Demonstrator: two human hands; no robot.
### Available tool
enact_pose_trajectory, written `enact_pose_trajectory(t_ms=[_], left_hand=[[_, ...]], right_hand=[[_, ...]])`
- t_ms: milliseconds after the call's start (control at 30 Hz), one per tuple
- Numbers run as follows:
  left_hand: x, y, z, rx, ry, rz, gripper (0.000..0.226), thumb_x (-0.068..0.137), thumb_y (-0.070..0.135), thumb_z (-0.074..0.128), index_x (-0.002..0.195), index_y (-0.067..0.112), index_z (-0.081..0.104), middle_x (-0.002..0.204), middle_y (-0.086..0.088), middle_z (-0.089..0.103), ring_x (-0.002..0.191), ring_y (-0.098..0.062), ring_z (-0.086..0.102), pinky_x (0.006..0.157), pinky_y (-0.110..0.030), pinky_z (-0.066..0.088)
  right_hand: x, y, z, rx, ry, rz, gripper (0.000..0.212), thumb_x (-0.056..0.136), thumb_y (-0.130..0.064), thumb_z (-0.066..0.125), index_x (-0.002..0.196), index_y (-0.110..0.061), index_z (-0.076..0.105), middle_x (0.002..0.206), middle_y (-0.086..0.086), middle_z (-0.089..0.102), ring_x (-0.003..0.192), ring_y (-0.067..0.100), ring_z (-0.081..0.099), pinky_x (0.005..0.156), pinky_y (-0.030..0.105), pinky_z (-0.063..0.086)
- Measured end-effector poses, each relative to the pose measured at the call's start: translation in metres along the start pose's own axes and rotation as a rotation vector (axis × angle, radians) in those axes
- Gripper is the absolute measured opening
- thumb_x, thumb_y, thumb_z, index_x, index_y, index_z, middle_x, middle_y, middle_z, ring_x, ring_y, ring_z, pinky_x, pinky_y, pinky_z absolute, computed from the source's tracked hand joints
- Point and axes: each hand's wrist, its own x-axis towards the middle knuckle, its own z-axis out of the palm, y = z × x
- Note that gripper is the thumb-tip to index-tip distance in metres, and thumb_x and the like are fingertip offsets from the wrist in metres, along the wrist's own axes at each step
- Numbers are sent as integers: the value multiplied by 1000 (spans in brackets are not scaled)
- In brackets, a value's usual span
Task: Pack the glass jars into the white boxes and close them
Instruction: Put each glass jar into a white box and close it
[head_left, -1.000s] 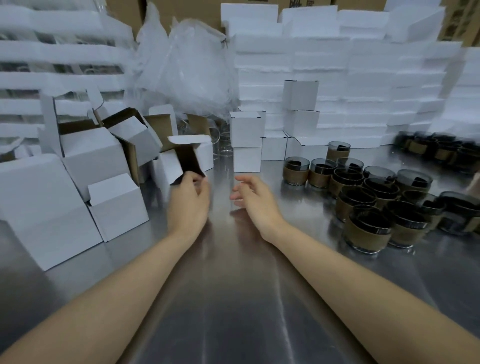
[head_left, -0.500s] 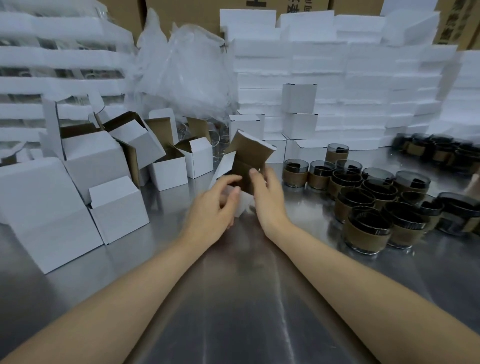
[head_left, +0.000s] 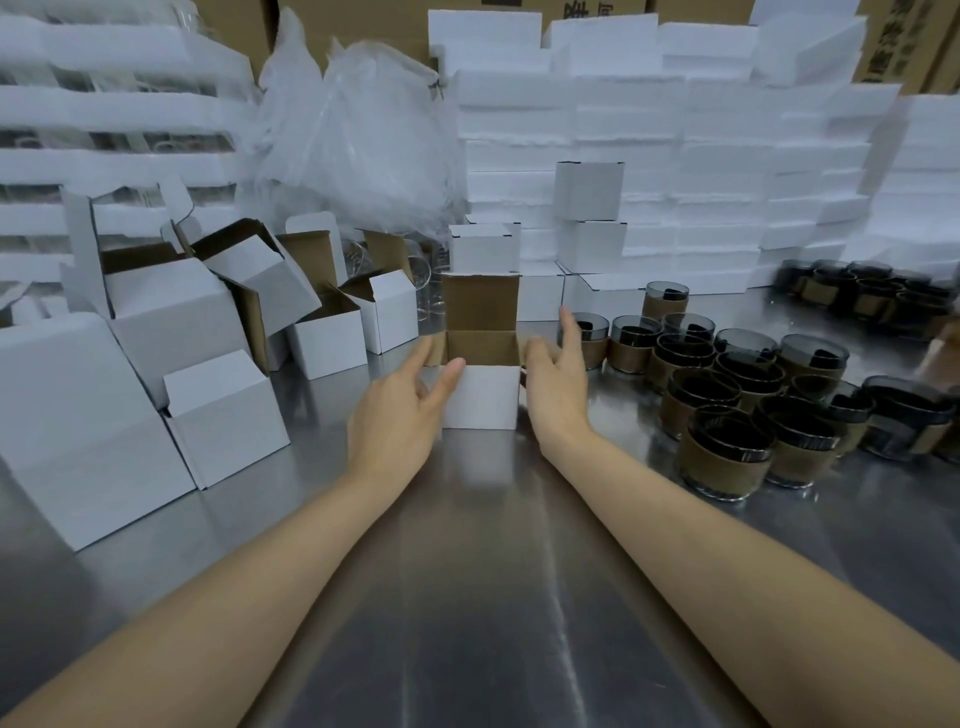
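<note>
Your left hand (head_left: 400, 415) and right hand (head_left: 556, 384) flank the open white box (head_left: 483, 397) with relaxed, empty fingers, so steady it and lower a glass jar (head_left: 635, 347) in upright.

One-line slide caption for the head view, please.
Left hand and right hand flank an open white cardboard box on the steel table; brown-sleeved dark glass jars stand at right.

One head-worn camera is looking forward and down, near above the shiny steel table (head_left: 467, 597), facing far stacked white foam slabs (head_left: 675, 130).
</note>
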Motion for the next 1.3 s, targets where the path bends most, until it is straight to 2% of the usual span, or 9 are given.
enact_pose_trajectory(t_ms=[167, 300, 400, 567, 667, 800, 1000, 1167, 1300], left_hand=[[1, 3, 0, -122, -150, -47, 68, 92, 48, 55, 150, 21, 31, 51, -6, 59, 57, -17, 61, 72, -42, 54], [-1, 2, -1, -177, -149, -46, 66, 90, 39, 63, 146, 16, 36, 50, -7, 61, 50, -12, 61, 73, -31, 53], [-1, 2, 0, -144, -117, -51, 68, 86, 45, 67, 143, 18, 43, 50, -5, 61, 53, -15, 62, 74, -35, 55], [0, 2, 3, -151, -66, -103, 71, 80, 53, 68, 138, 26, 36, 53, 4, 64, 52, -8, 63, 73, -39, 56], [-4, 1, 2, -155, -37, -3, 66, 86, 44, 67, 141, 37, 32, 53, 8, 62, 49, -5, 60, 68, -33, 56], [-6, 3, 3, -39, -112, 122, 44, 93, 37, 59, 134, 38, 45, 55, 8, 59, 56, -7, 59, 69, -37, 56], [-1, -1, 4, -43, -50, 57, 30, 96, 28, 54, 126, 29, 51, 53, 7, 59, 51, -7, 58, 64, -33, 54], [2, -6, 4, -140, -20, -63, 30, 95, 21, 53, 123, 30, 49, 53, 6, 61, 51, -11, 60, 69, -39, 56], [3, -6, 5, -145, -34, -91, 40, 94, 19, 53, 133, 27, 44, 54, 5, 62, 49, -9, 60, 70, -36, 57]], right_hand=[[6, 4, -2, -148, -45, -22, 34, 101, -23, 35, 81, -9, 59, 81, 1, 60, 80, 15, 52, 76, 30, 41], [7, 6, -2, -229, -236, 123, 55, 101, -52, 21, 130, -25, 59, 129, -2, 61, 120, 16, 53, 105, 32, 36], [11, 8, -4, -318, -301, 161, 66, 96, -64, 15, 141, -28, 49, 142, 1, 51, 134, 21, 43, 115, 39, 28], [15, 7, -6, -199, -140, 24, 68, 101, -55, 15, 128, -12, 60, 134, 1, 59, 127, 17, 50, 97, 16, 31], [24, 7, -14, -302, 66, -126, 56, 103, -46, 18, 132, -15, 55, 140, -4, 52, 127, 16, 47, 97, 26, 33], [39, 11, -26, -533, 81, -24, 58, 101, -50, 12, 136, -17, 44, 144, 2, 45, 123, 30, 49, 104, 49, 38], [42, 16, -27, -801, -33, -165, 49, 96, -27, 46, 143, -17, 39, 139, 5, 37, 113, 25, 52, 85, 33, 40], [39, 13, -28, -569, 20, -210, 25, 92, -20, 53, 115, -18, 64, 112, 1, 60, 100, 18, 58, 79, 27, 42], [38, 11, -29, -319, 111, -151, 30, 93, -12, 42, 107, -17, 68, 90, -5, 66, 77, 0, 58, 70, 20, 46]])
